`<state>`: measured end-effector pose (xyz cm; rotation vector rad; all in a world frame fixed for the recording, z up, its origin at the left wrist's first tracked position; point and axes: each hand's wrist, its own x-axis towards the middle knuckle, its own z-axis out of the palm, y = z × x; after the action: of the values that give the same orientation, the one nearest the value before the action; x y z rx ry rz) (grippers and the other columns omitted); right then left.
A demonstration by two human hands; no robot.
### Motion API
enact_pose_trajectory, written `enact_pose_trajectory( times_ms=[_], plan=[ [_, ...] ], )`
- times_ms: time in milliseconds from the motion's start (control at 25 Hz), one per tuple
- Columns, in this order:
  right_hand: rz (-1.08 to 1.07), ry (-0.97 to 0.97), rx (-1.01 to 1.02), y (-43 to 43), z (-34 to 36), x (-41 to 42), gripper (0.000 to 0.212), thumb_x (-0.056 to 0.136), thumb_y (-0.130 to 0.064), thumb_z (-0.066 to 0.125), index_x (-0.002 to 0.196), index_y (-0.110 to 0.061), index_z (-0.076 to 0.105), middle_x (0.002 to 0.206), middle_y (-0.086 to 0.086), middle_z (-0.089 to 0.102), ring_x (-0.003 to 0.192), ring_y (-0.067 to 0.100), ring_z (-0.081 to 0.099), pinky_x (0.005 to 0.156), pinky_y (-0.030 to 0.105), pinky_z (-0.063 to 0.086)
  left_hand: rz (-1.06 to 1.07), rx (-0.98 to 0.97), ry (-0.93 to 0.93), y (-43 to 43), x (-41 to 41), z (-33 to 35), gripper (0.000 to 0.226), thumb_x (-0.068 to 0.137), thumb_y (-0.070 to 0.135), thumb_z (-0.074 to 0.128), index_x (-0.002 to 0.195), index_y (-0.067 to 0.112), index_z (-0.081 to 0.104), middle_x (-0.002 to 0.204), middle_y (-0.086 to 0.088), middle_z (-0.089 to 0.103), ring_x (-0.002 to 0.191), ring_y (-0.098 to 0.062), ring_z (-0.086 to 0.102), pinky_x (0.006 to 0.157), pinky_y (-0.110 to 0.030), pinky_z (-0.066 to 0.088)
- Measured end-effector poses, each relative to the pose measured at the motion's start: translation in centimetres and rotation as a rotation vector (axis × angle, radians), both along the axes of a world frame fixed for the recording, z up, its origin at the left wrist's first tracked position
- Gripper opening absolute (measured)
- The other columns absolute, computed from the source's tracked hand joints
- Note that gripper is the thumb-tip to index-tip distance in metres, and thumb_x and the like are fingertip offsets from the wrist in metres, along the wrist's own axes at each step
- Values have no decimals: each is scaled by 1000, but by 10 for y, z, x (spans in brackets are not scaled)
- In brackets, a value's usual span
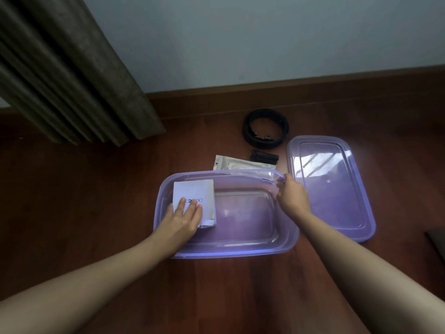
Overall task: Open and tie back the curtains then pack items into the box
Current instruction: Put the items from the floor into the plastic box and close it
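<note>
The packet (193, 198) is best laid flat and flush in the left end of the box (240, 252), so room is left for the belt (265, 128) and pouch (240, 163) on the floor behind. It is pressed down by the left hand (183, 220), fingers straight. The box's far right rim is gripped by the right hand (292, 196), fingers curled.

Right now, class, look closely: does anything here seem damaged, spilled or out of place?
Only the white packet in the purple box: its near corner, beside the left hand, looks crumpled or torn. Nothing is spilled.
</note>
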<state>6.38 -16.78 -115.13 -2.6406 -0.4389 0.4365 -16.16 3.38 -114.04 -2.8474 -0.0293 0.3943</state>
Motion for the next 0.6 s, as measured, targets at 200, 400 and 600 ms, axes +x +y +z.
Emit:
enact_pose_trajectory(
  times_ms=[200, 400, 600],
  plan=[
    [-8, -1, -13, 3, -3, 0, 26, 90, -6, 42, 114, -5, 52, 109, 20, 66, 100, 40, 58, 77, 38, 44, 36, 69, -71, -7, 9, -2, 72, 48, 10, 84, 108, 0, 46, 100, -18, 69, 89, -41, 67, 70, -56, 53],
    [-14, -4, -14, 4, -4, -1, 26, 89, -6, 42, 113, -5, 52, 108, 19, 66, 99, 40, 59, 79, 39, 46, 41, 33, -92, -7, 7, 2, 81, 40, 8, 88, 112, -3, 52, 106, -22, 68, 92, -46, 66, 72, -58, 52],
    [-28, -3, -10, 4, -5, 0, 25, 90, -7, 42, 113, -6, 52, 109, 18, 67, 100, 40, 59, 78, 39, 47, 9, -182, -258, -8, 29, 30, 73, 65, 46, 49, 121, 0, 60, 121, -17, 65, 113, -37, 61, 87, -60, 46]
  ],
)
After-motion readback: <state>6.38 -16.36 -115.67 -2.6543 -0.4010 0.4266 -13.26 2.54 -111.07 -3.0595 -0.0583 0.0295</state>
